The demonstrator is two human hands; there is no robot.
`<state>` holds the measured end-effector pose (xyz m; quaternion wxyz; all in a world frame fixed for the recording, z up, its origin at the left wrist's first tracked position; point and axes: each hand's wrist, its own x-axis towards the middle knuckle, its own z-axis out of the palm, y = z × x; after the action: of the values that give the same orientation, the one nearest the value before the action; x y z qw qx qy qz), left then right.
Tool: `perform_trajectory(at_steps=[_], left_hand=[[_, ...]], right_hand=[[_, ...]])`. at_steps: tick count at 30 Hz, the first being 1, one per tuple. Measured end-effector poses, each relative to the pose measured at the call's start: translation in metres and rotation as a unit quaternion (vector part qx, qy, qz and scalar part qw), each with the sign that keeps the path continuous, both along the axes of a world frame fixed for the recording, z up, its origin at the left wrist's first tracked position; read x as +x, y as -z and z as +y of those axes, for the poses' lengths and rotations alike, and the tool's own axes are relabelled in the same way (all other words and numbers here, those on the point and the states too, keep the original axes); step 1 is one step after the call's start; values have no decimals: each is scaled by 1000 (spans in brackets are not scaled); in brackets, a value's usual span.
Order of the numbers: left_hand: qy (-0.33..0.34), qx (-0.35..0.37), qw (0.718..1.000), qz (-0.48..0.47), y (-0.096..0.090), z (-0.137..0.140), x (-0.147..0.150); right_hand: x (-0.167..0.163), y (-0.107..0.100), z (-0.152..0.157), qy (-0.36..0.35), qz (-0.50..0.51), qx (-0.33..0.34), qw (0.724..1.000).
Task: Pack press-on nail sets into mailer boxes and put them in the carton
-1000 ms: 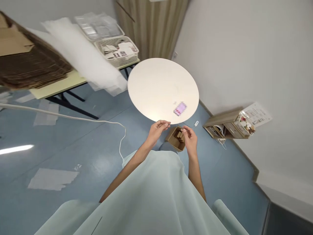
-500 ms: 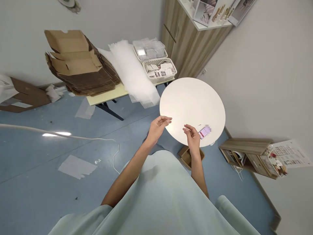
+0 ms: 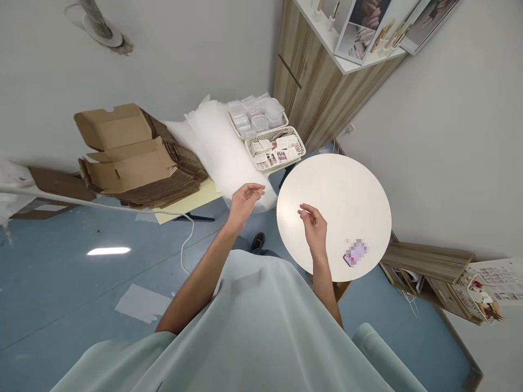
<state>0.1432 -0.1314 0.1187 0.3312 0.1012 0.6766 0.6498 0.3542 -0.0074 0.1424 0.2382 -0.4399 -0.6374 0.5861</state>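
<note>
My left hand [image 3: 244, 206] hovers in front of a stack of white foam sheets [image 3: 223, 144], with its fingers loosely bent and nothing in them. Over the left part of a round white table [image 3: 335, 185] is my right hand [image 3: 314, 224], its thumb and fingers apart and holding nothing. A phone [image 3: 354, 253] with a lit, partly blurred screen lies on that table, to the right of my right hand. Beyond my left hand, a white basket [image 3: 302, 149] holds small printed cards, and a second basket [image 3: 285, 115] behind it holds clear plastic boxes.
Folded brown cardboard boxes [image 3: 134, 163] are stacked on a pale yellow table [image 3: 186, 204] at left. A white cable [image 3: 122, 207] crosses the left side. A wooden cabinet [image 3: 322, 98] stands at the back, a low shelf [image 3: 429, 256] at right. Paper [image 3: 141, 303] lies on the floor.
The view has shifted, so the tables, boxes and baskets sit lower in the picture. My left hand has moved left toward the foam sheets. Both hands stay free of objects.
</note>
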Motion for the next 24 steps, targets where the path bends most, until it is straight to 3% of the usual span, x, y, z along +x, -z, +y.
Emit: perform_trajectory(at_steps=[6, 10, 15, 20, 22, 24], left_hand=[[37, -89, 994, 48, 46, 70, -73], [103, -187, 968, 129, 73, 117, -117], [245, -296, 889, 247, 108, 157, -167], [400, -336, 790, 320, 132, 174, -192], [431, -333, 765, 343, 136, 177, -195], [444, -324, 757, 353, 138, 178, -197]], right_hand=[[-35, -5, 10, 29, -18, -2, 999], [-54, -17, 14, 88, -43, -7, 995], [-79, -34, 9, 161, -69, -2, 985], [-100, -36, -3, 218, -94, 7, 971], [-107, -34, -9, 242, -100, 3, 965], [-112, -32, -16, 261, -106, -3, 960]])
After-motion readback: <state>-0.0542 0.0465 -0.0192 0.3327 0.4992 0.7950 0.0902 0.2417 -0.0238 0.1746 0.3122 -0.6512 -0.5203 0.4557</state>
